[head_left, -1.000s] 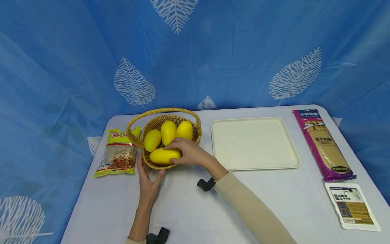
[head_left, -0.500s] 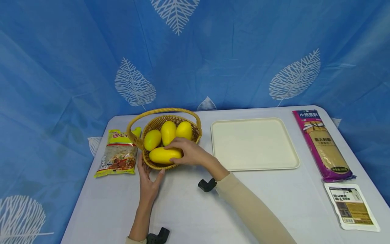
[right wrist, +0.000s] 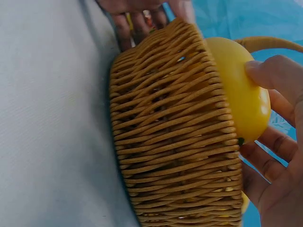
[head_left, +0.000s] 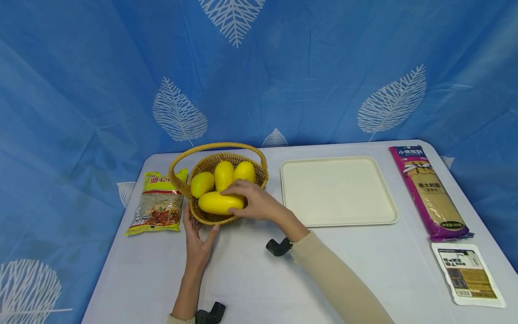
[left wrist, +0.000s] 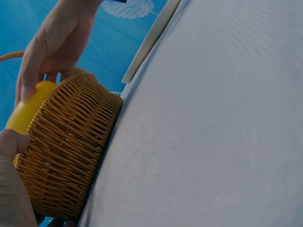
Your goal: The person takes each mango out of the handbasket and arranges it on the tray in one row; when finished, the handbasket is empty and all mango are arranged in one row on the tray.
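Note:
In the head view a wicker basket (head_left: 259,168) with a tall hooped handle holds several yellow mangoes (head_left: 224,175). My right hand (head_left: 259,201) grips the nearest mango (head_left: 218,203) by its right end, thumb on the near side and fingers over the far side. The right wrist view shows this mango (right wrist: 241,90) standing up past the basket's rim under the thumb. My left hand (head_left: 197,245) holds the basket at its front left, thumb at the rim and fingers along the outer wall. From the left wrist, the woven side (left wrist: 71,146) fills much of the view.
A cream rectangular tray (head_left: 337,191) lies right of the basket. Left of it is a yellow-ended pasta bag (head_left: 158,202). A long purple noodle pack (head_left: 430,193) and a small white pouch (head_left: 467,274) lie along the table's right side. A blue leaf-print curtain (head_left: 283,81) hangs behind.
The right hand and its mango have risen slightly and shifted a little to the right. The left hand and the basket have stayed in place.

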The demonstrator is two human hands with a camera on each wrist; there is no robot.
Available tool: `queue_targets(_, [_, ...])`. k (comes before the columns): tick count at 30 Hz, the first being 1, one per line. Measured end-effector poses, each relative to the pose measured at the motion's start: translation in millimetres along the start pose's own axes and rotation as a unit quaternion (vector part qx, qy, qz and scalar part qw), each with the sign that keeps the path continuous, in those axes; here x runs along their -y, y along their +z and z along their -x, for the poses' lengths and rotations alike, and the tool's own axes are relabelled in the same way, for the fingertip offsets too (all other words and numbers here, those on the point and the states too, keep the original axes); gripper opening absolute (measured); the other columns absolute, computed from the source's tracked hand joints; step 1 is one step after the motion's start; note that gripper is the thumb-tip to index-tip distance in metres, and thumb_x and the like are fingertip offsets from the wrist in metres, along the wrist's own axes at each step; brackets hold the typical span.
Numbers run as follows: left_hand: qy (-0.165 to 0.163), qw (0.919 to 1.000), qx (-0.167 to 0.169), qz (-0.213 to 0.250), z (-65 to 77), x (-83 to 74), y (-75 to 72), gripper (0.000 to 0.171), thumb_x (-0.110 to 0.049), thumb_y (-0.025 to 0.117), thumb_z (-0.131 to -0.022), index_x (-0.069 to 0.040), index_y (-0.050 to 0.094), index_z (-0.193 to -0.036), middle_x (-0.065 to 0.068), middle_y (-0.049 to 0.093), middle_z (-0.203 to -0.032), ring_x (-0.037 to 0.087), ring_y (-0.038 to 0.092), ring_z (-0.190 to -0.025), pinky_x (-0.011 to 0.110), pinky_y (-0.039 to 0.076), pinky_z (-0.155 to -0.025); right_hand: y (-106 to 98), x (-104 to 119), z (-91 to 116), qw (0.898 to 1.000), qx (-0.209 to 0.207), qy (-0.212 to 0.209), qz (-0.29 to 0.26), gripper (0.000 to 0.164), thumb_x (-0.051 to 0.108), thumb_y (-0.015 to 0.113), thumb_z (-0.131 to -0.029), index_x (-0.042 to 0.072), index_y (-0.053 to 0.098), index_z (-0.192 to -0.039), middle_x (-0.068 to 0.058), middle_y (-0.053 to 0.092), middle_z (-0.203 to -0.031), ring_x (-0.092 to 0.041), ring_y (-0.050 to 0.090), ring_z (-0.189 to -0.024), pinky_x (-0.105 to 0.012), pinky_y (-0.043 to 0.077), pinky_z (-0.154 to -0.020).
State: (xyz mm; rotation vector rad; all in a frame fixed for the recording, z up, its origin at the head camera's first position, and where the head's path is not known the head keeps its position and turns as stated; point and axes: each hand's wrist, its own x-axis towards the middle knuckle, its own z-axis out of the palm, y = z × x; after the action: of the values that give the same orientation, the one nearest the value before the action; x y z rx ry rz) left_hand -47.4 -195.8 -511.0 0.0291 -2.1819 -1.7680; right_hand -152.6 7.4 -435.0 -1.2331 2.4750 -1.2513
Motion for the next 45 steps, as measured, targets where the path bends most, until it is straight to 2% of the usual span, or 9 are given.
queue_targets(4, [0.008, 1.0000, 0.001, -0.002, -0.7, -3.0, 1.1, 0.096, 0.009, 0.065, -0.086, -0.006, 0.003, -0.157, 0.013, 0.012, -0.163, 0.038, 0.024, -0.144, 0.009, 0.026, -0.107, -5, 3, 3, 1.000, -0.024, -0.017, -0.006, 0.042, 0.023, 0.076, -0.086, 0.016, 0.066, -0.126, -0.001, 0.063, -0.123, -0.016, 0.057, -0.114, -0.033, 0.047, -0.100])
queue_targets(8, [0.014, 0.9999, 0.004, 0.002, -0.2, -18.2, 2.2, 0.094, 0.011, 0.065, -0.085, 0.000, 0.003, -0.156, 0.023, 0.012, -0.161, 0.047, 0.024, -0.141, 0.010, 0.028, -0.107, -9, 5, 7, 0.998, -0.046, -0.030, -0.010, 0.041, 0.022, 0.076, -0.085, 0.015, 0.067, -0.124, -0.002, 0.063, -0.122, -0.016, 0.057, -0.114, -0.034, 0.047, -0.099])
queue_targets(12, [0.009, 0.9999, 0.006, -0.005, 0.8, -34.5, 3.2, 0.093, 0.010, 0.065, -0.085, 0.004, 0.004, -0.155, 0.028, 0.014, -0.159, 0.047, 0.025, -0.140, 0.011, 0.029, -0.107, -11, 6, 13, 0.997, -0.066, -0.030, -0.010, 0.041, 0.023, 0.076, -0.085, 0.015, 0.067, -0.124, -0.003, 0.063, -0.123, -0.017, 0.056, -0.115, -0.033, 0.047, -0.099])
queue_targets(16, [0.010, 0.9999, 0.006, -0.008, 0.9, -39.2, 4.0, 0.092, 0.010, 0.064, -0.085, 0.005, 0.004, -0.154, 0.029, 0.015, -0.158, 0.048, 0.026, -0.139, 0.012, 0.029, -0.108, -15, 8, 18, 0.995, -0.089, -0.039, -0.010, 0.041, 0.023, 0.077, -0.084, 0.014, 0.067, -0.123, -0.003, 0.063, -0.123, -0.017, 0.056, -0.114, -0.033, 0.048, -0.099])
queue_targets(27, [0.010, 0.9998, 0.009, 0.014, -0.1, -33.9, 3.4, 0.093, 0.010, 0.064, -0.086, 0.001, 0.002, -0.156, 0.029, 0.016, -0.158, 0.048, 0.027, -0.138, 0.015, 0.030, -0.108, -36, 15, 33, 0.989, -0.139, -0.052, -0.022, 0.042, 0.019, 0.078, -0.083, 0.013, 0.067, -0.123, -0.003, 0.061, -0.123, -0.017, 0.055, -0.115, -0.032, 0.048, -0.097])
queue_targets(34, [0.013, 0.9998, 0.004, 0.015, -1.3, -1.8, 1.4, 0.093, 0.006, 0.064, -0.088, -0.007, 0.003, -0.158, 0.014, 0.016, -0.162, 0.038, 0.026, -0.142, 0.011, 0.028, -0.108, -52, 22, 47, 0.982, -0.180, -0.055, -0.034, 0.043, 0.013, 0.079, -0.081, 0.011, 0.067, -0.122, -0.005, 0.060, -0.124, -0.019, 0.054, -0.119, -0.032, 0.050, -0.095])
queue_targets(39, [0.019, 0.9997, 0.003, 0.016, -1.4, -0.6, 1.3, 0.093, 0.006, 0.064, -0.088, -0.007, 0.003, -0.158, 0.012, 0.014, -0.163, 0.037, 0.024, -0.145, 0.012, 0.028, -0.109, -64, 25, 60, 0.976, -0.211, -0.053, -0.020, 0.046, 0.011, 0.080, -0.079, 0.011, 0.067, -0.123, -0.005, 0.060, -0.125, -0.019, 0.055, -0.116, -0.029, 0.053, -0.087])
queue_targets(45, [0.023, 0.9997, 0.002, 0.012, -1.2, -2.7, 0.9, 0.097, 0.009, 0.066, -0.085, -0.008, 0.003, -0.158, 0.015, 0.013, -0.163, 0.040, 0.023, -0.144, 0.011, 0.027, -0.109, -77, 25, 77, 0.969, -0.244, -0.043, -0.005, 0.047, 0.005, 0.081, -0.077, 0.009, 0.067, -0.122, -0.009, 0.059, -0.125, -0.022, 0.057, -0.114, -0.024, 0.053, -0.087])
